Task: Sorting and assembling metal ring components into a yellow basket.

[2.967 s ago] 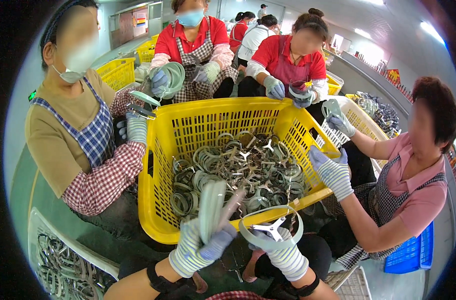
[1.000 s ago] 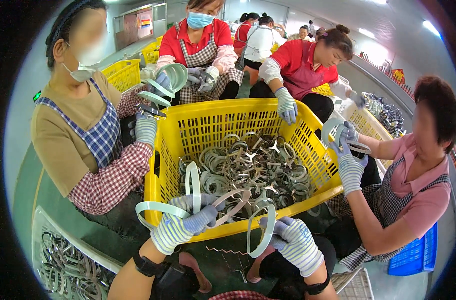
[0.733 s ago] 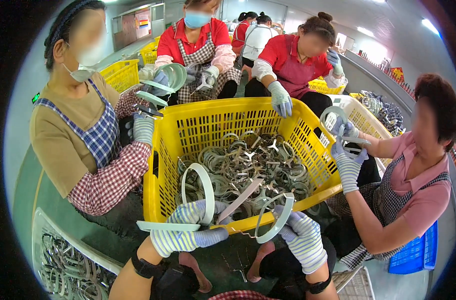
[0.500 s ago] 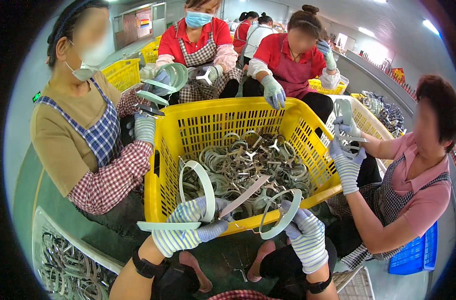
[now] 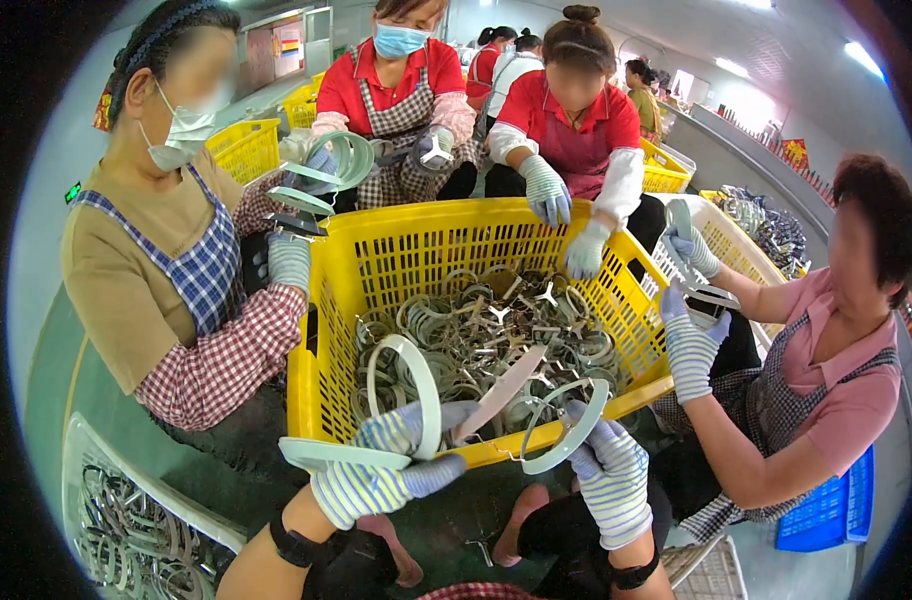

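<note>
My left hand [image 5: 386,480], in a striped knit glove, is closed around several pale green curved metal bands. One rounded band [image 5: 428,395] stands up from the fingers. A flat strip [image 5: 341,453] juts out to the left, and a pinkish-grey strip [image 5: 500,393] slants up to the right. My right hand [image 5: 613,478], gloved the same way, pinches a pale green curved piece [image 5: 573,437] with a thin ring-like loop. Both hands are at the near rim of a yellow plastic crate [image 5: 436,228]. Inside it lies a heap of curved and three-armed metal parts [image 5: 491,330].
Gloved co-workers sit around the crate; the ones at left [image 5: 176,230] and right [image 5: 806,370] hold similar bands. A white crate of metal parts [image 5: 141,475] stands at lower left, a blue crate [image 5: 831,505] at lower right. More yellow crates [image 5: 244,150] are behind.
The bands in my left hand have tilted and turned slightly; my right hand has barely moved. The co-worker at the back right has lowered a raised hand to the crate's rim.
</note>
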The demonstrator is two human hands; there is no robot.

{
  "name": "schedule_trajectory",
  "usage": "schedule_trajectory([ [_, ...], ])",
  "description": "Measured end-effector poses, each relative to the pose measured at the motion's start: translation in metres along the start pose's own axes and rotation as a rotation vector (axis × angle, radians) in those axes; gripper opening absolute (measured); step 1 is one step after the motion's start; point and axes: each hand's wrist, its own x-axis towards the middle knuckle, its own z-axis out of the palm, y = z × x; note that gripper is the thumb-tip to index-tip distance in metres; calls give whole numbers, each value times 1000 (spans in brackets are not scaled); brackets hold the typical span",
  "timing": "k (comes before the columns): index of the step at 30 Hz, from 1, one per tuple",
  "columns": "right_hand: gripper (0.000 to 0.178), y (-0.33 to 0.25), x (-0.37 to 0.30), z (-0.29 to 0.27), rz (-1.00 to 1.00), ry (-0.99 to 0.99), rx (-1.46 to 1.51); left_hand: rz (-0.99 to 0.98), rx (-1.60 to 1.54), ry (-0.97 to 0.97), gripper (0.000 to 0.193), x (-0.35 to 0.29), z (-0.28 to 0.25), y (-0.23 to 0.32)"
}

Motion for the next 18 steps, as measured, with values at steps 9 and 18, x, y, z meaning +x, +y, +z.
schedule_trajectory([
  [9, 29, -12, -11, 6, 604, -280, 899, -78, -562, 393, 41, -11, 7, 7],
  [18, 49, -9, -22, 12, 784, -550, 1353, 38, -208, 341, 33, 3, 24, -19],
])
